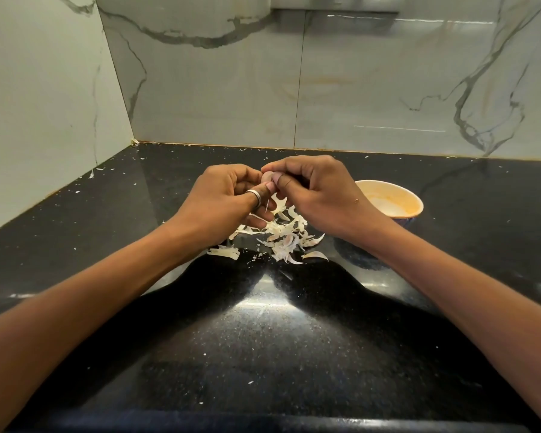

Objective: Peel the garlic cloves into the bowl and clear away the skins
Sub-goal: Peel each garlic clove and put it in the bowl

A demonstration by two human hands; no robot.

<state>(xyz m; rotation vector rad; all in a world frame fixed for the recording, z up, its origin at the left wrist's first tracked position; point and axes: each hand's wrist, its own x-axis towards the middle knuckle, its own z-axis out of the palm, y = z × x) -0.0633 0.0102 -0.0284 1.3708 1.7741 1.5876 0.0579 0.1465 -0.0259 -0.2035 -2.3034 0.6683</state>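
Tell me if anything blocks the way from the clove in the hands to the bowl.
Nothing visible does. The pale garlic clove, pinched between left hand and right hand, is held left of the round cream-lined bowl; only the right wrist crosses its near rim.

Left hand (228,195) and right hand (319,189) meet over mid-counter (263,339), both pinching 1 garlic clove (267,178) between them. The skins pile (281,235) lies on the counter directly below the hands, spreading toward the near side. The bowl (416,198) sits on the counter right of the pile, partly behind the right wrist. Back wall (356,89) is behind everything, side wall (44,89) at left.
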